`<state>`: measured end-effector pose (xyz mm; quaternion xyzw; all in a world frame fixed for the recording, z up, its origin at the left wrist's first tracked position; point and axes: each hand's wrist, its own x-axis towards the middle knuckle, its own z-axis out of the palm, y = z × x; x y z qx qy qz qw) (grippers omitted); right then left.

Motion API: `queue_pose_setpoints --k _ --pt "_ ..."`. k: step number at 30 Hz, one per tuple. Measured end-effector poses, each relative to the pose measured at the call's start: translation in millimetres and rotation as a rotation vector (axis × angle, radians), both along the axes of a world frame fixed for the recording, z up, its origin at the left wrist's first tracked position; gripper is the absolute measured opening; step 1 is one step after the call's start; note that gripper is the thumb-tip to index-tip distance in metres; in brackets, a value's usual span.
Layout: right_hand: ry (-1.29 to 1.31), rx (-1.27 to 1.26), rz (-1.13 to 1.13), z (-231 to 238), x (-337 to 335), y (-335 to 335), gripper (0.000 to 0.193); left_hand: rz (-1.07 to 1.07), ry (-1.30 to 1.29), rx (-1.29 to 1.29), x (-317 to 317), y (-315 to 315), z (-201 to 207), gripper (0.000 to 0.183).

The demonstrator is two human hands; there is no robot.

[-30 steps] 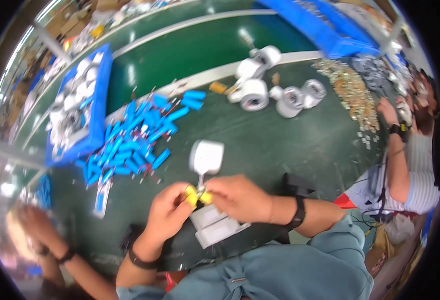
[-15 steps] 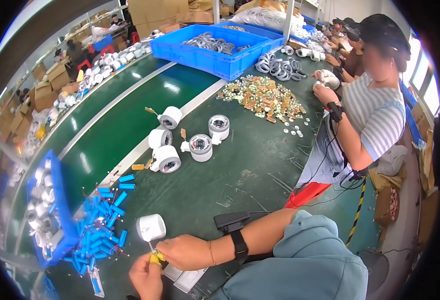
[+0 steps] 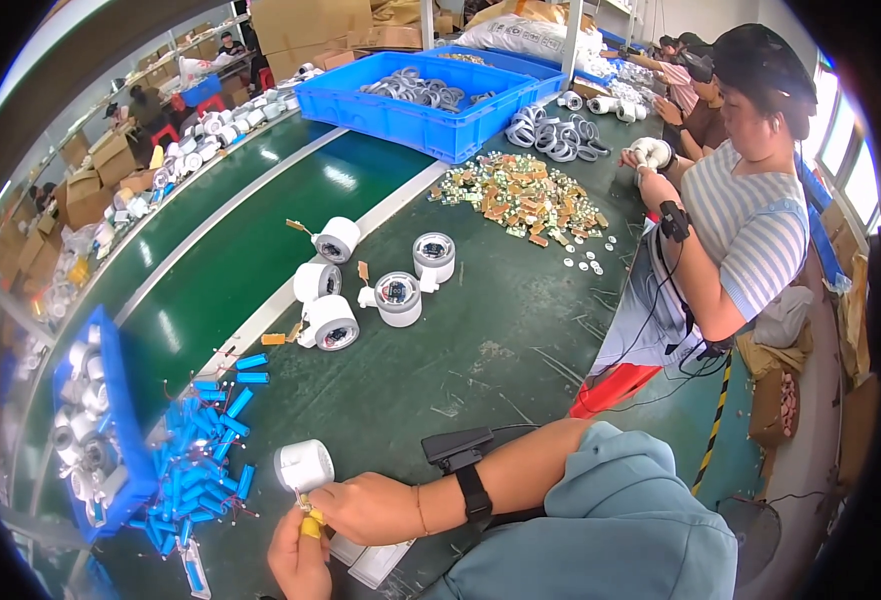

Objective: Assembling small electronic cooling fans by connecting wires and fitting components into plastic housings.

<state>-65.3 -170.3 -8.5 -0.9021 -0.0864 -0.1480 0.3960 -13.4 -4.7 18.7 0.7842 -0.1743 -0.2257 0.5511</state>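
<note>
My left hand [image 3: 298, 560] and my right hand [image 3: 372, 508] meet at the near edge of the table, fingertips pinched together. Thin wires [image 3: 298, 494] run down from a white round housing [image 3: 305, 466] into that pinch. Something yellow [image 3: 311, 522] shows at the fingertips; I cannot tell whether it is a finger cover or a held piece. The housing lies on its side just beyond my fingers. Under my right hand lies a flat white plastic piece [image 3: 380, 562], partly hidden. A black strap with a dark box [image 3: 457, 447] sits at my right wrist.
Blue cylindrical cells [image 3: 200, 480] with wires are heaped at left, beside a blue bin [image 3: 130, 440] of white parts. Several white housings [image 3: 398, 298] stand farther back. Beyond lie small circuit boards [image 3: 520, 198], grey rings [image 3: 560, 136] and a blue crate [image 3: 440, 125]. A co-worker [image 3: 750, 190] works at right.
The white housing has shifted slightly down, closer to my fingers. My hands have moved a little and stay pinched together. The co-worker's hands have shifted slightly.
</note>
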Motion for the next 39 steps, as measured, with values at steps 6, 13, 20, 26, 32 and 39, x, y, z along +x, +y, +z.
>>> queue_pose_setpoints --k 6,13,20,26,32,39 --pt "-0.081 -0.015 -0.022 -10.6 2.3 3.9 0.019 -0.074 -0.431 0.086 3.7 -4.0 1.1 0.024" --pt "-0.093 -0.070 0.003 -10.0 1.0 2.6 0.018 0.094 -0.200 -0.091 10.7 3.0 -29.0 0.014" --pt "-0.054 -0.085 0.008 -13.4 -0.6 5.1 0.016 0.119 -0.011 -0.130 8.1 8.5 -28.2 0.014" --pt "-0.136 -0.043 0.007 -10.9 -1.4 4.3 0.017 0.061 0.141 -0.281 2.2 8.9 -11.0 0.022" --pt "-0.161 -0.083 -0.010 -8.5 -0.2 0.7 0.018 0.052 0.074 -0.279 -1.3 3.9 -11.2 0.020" --pt "-0.198 -0.125 0.028 -0.4 3.6 -9.0 0.018 -0.047 0.030 -0.299 15.0 6.5 -11.2 0.022"
